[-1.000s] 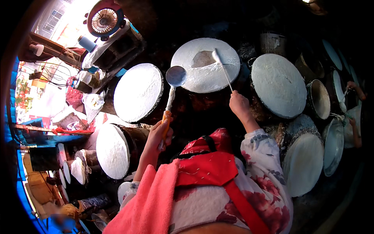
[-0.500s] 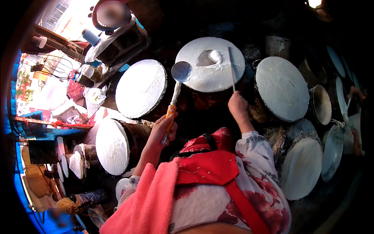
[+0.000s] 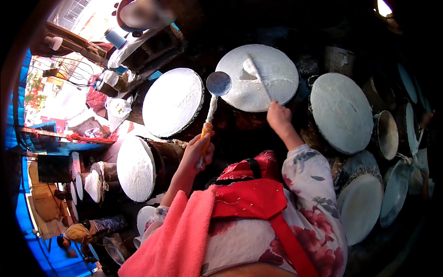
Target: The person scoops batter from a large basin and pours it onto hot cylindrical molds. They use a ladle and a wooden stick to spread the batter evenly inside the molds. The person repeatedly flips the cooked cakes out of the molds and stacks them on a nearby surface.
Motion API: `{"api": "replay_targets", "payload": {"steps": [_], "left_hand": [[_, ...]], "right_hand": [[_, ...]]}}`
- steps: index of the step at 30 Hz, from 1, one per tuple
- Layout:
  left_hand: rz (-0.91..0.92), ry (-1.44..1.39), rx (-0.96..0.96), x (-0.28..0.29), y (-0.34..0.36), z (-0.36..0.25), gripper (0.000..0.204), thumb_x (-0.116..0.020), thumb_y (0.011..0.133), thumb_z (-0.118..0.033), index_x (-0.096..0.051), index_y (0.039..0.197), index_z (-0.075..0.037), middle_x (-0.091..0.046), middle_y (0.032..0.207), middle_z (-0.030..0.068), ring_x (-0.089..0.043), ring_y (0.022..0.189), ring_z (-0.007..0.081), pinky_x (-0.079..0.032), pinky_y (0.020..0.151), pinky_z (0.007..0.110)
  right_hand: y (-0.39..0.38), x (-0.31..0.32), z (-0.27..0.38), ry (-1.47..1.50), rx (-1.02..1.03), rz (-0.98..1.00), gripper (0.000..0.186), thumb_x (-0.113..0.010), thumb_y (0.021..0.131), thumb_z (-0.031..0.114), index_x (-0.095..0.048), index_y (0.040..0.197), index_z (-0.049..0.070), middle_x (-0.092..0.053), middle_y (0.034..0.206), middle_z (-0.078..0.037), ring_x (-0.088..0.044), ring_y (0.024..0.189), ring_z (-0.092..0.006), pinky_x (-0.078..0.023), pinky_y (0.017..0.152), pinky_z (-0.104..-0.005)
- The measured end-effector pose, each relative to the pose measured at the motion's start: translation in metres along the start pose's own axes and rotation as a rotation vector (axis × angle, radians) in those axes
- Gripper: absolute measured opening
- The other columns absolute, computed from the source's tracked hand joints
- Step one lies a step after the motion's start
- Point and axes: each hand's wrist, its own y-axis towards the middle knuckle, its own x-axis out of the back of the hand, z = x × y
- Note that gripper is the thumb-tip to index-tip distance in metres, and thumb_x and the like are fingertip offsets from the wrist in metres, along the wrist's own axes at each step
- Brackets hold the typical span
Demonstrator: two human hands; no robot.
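Observation:
My left hand (image 3: 196, 150) is closed round the orange-wrapped handle of a ladle (image 3: 218, 83). The ladle's round grey bowl hangs over the near left rim of a large round white top (image 3: 281, 69), and pale residue coats its shaft. Stretched forward, my right hand (image 3: 279, 115) grips the near end of a thin stick (image 3: 263, 86). The stick slants up and left across the white top, its far end at a white mass beside a small grey patch. Whether that end lifts the mass or only touches it, I cannot tell.
White round tops stand at left (image 3: 171, 102), lower left (image 3: 136, 169) and right (image 3: 340, 113). An open-mouthed pot (image 3: 386, 135) and pale round pans are farther right. A person (image 3: 80, 233) bends at the lower left. A blue thread-spool-shaped item (image 3: 114, 39) sits at the upper left.
The stick has swung from upright near the right side of the white top to a leftward slant. The grey patch looks smaller. My left hand still holds the ladle nearly in place.

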Motion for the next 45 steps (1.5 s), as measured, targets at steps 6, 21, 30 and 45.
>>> {"api": "replay_targets", "payload": {"steps": [6, 21, 30, 45], "left_hand": [[-0.058, -0.002, 0.004, -0.002, 0.012, -0.002, 0.035, -0.05, 0.095, -0.033, -0.046, 0.119, -0.007, -0.049, 0.063, 0.0029, -0.046, 0.039, 0.0123, -0.035, 0.033, 0.024], [-0.1, 0.196, -0.008, -0.006, 0.03, -0.02, 0.026, -0.049, 0.095, -0.032, -0.047, 0.111, -0.011, -0.049, 0.063, 0.001, -0.045, 0.038, 0.012, -0.034, 0.032, 0.024], [-0.089, 0.332, -0.021, -0.007, 0.054, -0.02, 0.027, -0.048, 0.096, -0.03, -0.046, 0.113, -0.01, -0.05, 0.062, 0.0011, -0.045, 0.037, 0.0116, -0.034, 0.031, 0.025], [-0.176, 0.278, 0.03, -0.014, 0.074, -0.02, 0.03, -0.052, 0.093, -0.036, -0.047, 0.11, -0.011, -0.052, 0.066, 0.0012, -0.047, 0.041, 0.0113, -0.032, 0.03, 0.024]], "right_hand": [[-0.001, -0.011, -0.035, -0.04, 0.124, 0.063, 0.015, -0.046, 0.086, 0.013, -0.056, 0.089, 0.002, -0.067, 0.076, -0.019, -0.068, 0.073, -0.0332, -0.054, 0.067, -0.043], [-0.047, 0.045, -0.078, 0.03, 0.267, 0.199, 0.018, -0.043, 0.093, 0.022, -0.05, 0.088, 0.006, -0.065, 0.072, -0.018, -0.065, 0.069, -0.0374, -0.05, 0.062, -0.0478], [-0.104, -0.025, -0.006, 0.269, 0.007, 0.143, 0.018, -0.042, 0.093, 0.021, -0.047, 0.091, 0.004, -0.064, 0.071, -0.02, -0.064, 0.068, -0.0394, -0.051, 0.061, -0.0511], [-0.051, -0.02, 0.018, 0.371, 0.035, 0.059, 0.021, -0.047, 0.092, 0.022, -0.054, 0.088, 0.003, -0.064, 0.077, -0.022, -0.064, 0.073, -0.0396, -0.051, 0.065, -0.0487]]}}
